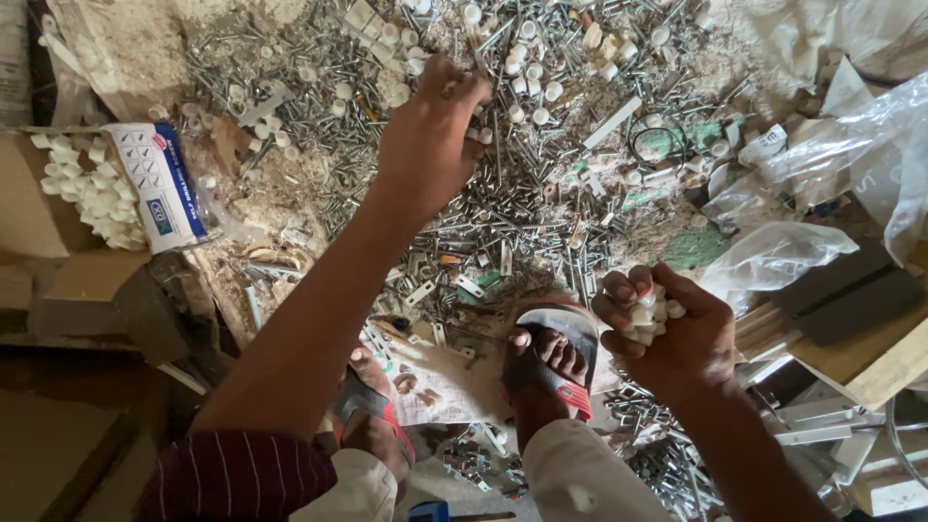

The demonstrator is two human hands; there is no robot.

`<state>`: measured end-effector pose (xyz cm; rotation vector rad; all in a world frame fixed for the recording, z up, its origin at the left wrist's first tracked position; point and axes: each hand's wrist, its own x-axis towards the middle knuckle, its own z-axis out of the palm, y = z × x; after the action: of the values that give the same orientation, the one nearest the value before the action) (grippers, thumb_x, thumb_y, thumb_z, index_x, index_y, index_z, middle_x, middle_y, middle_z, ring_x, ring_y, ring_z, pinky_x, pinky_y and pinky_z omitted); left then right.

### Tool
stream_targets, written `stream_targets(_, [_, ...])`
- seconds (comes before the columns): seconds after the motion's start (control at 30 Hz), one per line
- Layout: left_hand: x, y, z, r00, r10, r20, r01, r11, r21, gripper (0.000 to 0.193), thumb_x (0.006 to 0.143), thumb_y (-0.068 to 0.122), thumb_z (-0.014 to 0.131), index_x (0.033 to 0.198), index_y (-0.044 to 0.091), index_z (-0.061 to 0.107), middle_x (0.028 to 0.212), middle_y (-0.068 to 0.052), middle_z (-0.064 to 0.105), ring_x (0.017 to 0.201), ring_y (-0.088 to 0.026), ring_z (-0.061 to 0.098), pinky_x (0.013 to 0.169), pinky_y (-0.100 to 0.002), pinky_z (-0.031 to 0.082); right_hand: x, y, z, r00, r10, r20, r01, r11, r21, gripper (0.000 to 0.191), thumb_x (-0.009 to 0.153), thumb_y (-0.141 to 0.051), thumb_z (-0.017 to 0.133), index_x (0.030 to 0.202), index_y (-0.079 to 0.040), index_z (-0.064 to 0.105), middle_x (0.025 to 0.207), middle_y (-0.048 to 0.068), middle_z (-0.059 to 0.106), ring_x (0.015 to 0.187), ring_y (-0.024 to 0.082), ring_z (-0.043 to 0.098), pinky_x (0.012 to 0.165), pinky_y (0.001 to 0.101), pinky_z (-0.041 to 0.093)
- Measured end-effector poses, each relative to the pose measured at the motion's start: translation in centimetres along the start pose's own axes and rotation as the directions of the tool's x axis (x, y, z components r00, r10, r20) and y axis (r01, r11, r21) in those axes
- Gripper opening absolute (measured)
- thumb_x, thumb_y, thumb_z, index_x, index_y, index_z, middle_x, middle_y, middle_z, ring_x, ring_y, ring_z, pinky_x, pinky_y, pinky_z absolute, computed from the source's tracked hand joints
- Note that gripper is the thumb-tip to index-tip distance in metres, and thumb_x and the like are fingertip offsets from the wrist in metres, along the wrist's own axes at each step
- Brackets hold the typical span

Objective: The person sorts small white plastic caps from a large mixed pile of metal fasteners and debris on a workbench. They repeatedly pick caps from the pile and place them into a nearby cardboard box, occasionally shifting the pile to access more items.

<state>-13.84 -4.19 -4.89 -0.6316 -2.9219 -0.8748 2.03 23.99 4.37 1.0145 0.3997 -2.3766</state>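
Note:
My left hand [430, 135] reaches forward into a wide heap of metal screws and nails [522, 208] mixed with small white plastic caps [530, 70]. Its fingertips are pinched together among the screws at the far side of the heap; what they hold is hidden. My right hand [667, 333] is closed near my right foot, gripping a fistful of the white plastic caps [650, 311], which show between the fingers.
A clear bag of white caps with a blue and white label [116, 184] lies at left on a cardboard box [29, 208]. Crumpled clear plastic bags [831, 164] lie at right, wooden boards [870, 358] below them. My sandalled feet [551, 362] rest at the heap's near edge.

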Motion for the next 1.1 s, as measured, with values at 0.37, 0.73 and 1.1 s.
stream_targets(0.37, [-0.3,-0.8,-0.9,0.976,-0.179,0.124,0.2,0.962,-0.186,0.01,0.085,0.011,0.087,0.088,0.006,0.079,0.092,-0.009,0.072,0.07,-0.017,0.069,0.06,-0.034,0.057,0.0,0.1,-0.2,1.0,0.008,-0.005,-0.008,1.0,0.015,0.035,0.106,-0.031,0.046,0.083,-0.006,0.053,0.086,0.007,0.053,0.074,0.02,0.051,0.049,0.0285,0.041])
stream_targets(0.73, [-1.4,0.3,-1.4,0.993,-0.118,0.015,0.119,0.981,-0.153,0.04,0.081,0.016,0.09,0.11,0.002,0.067,0.112,-0.016,0.065,0.087,-0.026,0.073,0.074,-0.035,0.062,-0.2,-0.2,-0.5,1.0,-0.005,-0.009,0.005,1.0,0.014,0.035,0.108,-0.03,0.046,0.084,-0.006,0.055,0.086,0.006,0.054,0.074,0.018,0.051,0.05,0.0275,0.041])
stream_targets(1.1, [-0.1,-2.3,0.2,0.981,-0.094,0.169,0.104,0.993,-0.053,0.03,0.073,0.009,0.088,0.099,0.006,0.073,0.105,-0.01,0.07,0.083,-0.023,0.072,0.068,-0.034,0.062,-0.2,-0.4,-0.3,0.999,0.003,-0.043,-0.003,1.0,0.002,0.035,0.107,-0.031,0.046,0.083,-0.007,0.053,0.086,0.005,0.052,0.074,0.018,0.05,0.049,0.0276,0.04])
